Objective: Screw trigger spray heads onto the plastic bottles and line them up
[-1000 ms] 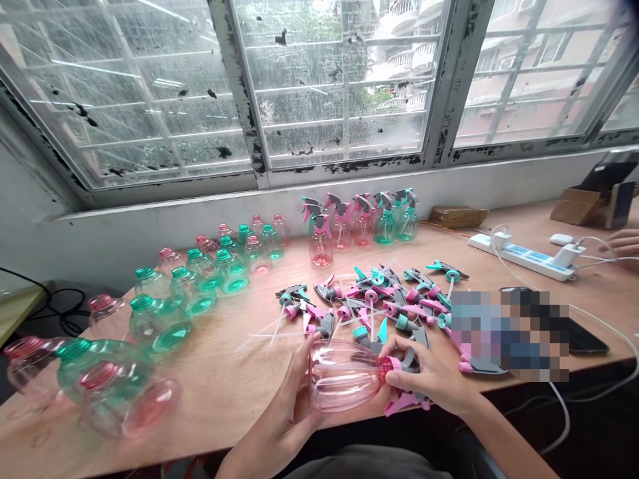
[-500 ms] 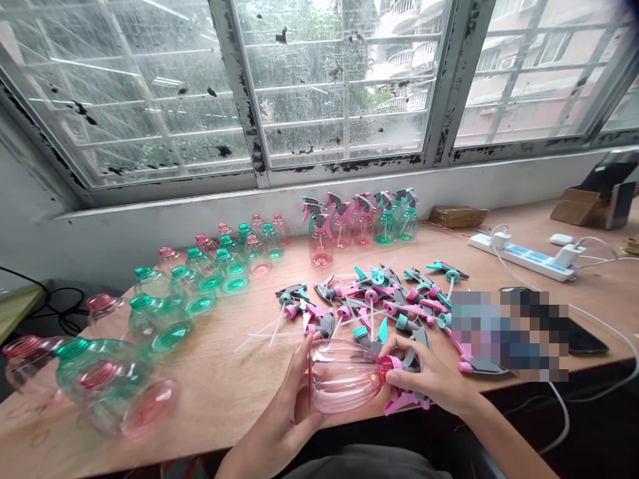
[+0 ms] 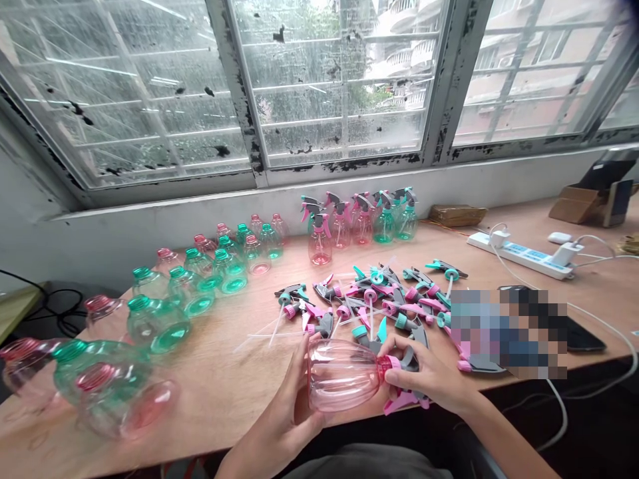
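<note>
A clear pink bottle (image 3: pixel 344 376) lies sideways between my hands, just above the table's front edge. My left hand (image 3: pixel 294 392) is closed around its base end. At the neck, my right hand (image 3: pixel 419 372) grips the pink collar of a spray head (image 3: pixel 410 360), which sits against the bottle mouth; whether the thread is fully engaged I cannot tell. My right palm and fingers hide much of the grey spray head. Just beyond my hands lies a heap of loose pink, teal and grey spray heads (image 3: pixel 369 297) with thin white tubes.
Open pink and green bottles (image 3: pixel 158 324) stand in rows on the left. Several bottles with spray heads (image 3: pixel 320 246) stand by the wall. On the right are a white power strip (image 3: pixel 522 255), its cables, a dark phone (image 3: pixel 584 336) partly blurred out, and a cardboard box (image 3: pixel 574 203).
Both hands keep the same grip on the bottle and collar, with hardly any movement. Another person's hand at the far right edge has gone out of view.
</note>
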Demonstrator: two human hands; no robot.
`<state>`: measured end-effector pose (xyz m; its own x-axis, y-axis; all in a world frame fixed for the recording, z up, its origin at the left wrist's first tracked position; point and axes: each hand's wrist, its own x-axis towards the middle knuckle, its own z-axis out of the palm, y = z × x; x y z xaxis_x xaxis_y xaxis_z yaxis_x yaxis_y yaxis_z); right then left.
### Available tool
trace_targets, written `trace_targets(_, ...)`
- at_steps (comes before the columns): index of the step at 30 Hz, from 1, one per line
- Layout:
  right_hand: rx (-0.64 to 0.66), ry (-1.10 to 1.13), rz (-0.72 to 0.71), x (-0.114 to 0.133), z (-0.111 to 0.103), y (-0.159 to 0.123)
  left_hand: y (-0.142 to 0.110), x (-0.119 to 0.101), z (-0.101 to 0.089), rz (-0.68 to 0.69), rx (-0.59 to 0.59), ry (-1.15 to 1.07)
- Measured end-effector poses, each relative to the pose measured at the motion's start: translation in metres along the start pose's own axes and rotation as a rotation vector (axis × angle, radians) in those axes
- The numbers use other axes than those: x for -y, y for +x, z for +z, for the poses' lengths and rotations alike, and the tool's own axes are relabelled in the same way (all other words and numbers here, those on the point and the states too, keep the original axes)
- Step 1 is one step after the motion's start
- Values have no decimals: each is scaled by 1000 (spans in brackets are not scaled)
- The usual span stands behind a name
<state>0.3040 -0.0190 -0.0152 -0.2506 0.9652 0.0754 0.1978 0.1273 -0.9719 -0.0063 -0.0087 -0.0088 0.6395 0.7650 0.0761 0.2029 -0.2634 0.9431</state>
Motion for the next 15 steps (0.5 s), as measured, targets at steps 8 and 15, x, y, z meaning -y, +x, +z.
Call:
trace_targets(8, 23, 12, 0, 1, 0, 0, 3, -3, 2, 67, -25, -65)
trace_targets(15, 10, -33, 17, 0, -1, 0, 1, 0, 1, 74, -50, -32)
